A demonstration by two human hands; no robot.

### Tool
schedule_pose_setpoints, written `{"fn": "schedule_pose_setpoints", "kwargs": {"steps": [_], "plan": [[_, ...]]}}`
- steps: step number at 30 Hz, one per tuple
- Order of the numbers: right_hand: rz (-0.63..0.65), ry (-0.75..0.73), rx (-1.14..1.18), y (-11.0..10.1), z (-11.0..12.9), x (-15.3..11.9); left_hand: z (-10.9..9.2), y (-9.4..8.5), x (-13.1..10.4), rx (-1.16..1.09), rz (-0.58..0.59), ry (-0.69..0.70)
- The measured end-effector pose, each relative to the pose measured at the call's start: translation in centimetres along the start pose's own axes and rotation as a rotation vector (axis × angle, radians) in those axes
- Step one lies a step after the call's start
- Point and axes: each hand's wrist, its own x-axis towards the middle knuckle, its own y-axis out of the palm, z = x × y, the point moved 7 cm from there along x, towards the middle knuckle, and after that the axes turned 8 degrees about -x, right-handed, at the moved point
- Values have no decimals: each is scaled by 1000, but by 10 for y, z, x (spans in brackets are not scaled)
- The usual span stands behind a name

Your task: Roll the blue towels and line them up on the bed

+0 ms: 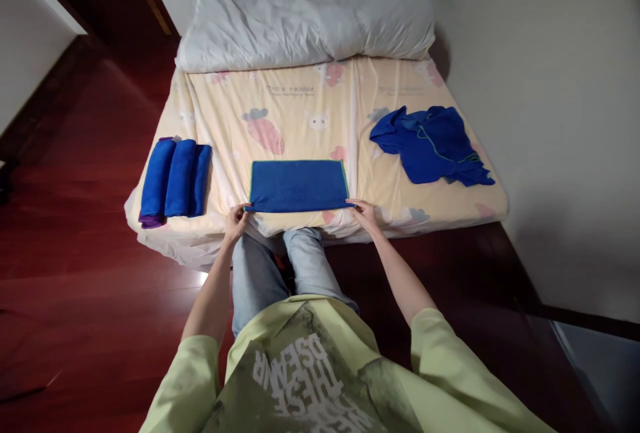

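Observation:
A blue towel (299,183) with green edging lies spread as a wide rectangle near the front of the bed. Its near edge is pinched at the left corner by my left hand (237,221) and at the right corner by my right hand (364,214). Along that near edge the cloth looks slightly turned up or folded. To the left sit several rolled blue towels (179,177) side by side, with a bit of purple cloth (153,221) showing beneath. On the right is a crumpled heap of blue towels (434,146) with green edging.
The bed (300,113) wears a pale yellow sheet printed with carrots and rabbits. A bulky white quilt (310,9) covers its far part. A grey wall (555,119) runs along the right, and dark red flooring (75,253) lies to the left.

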Motion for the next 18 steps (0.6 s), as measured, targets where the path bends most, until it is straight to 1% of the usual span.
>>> {"fn": "schedule_pose_setpoints", "kwargs": {"steps": [4, 9, 13, 18], "plan": [[37, 129, 15, 2, -8, -2, 4, 0, 0, 11, -21, -43], [-17, 194, 37, 0, -16, -1, 9, -1, 1, 33, -71, -39], [-6, 203, 38, 2, -16, -1, 13, -1, 2, 4, -90, -46], [-12, 165, -25, 0, -8, 0, 8, -3, 2, -18, -101, -25]]}}
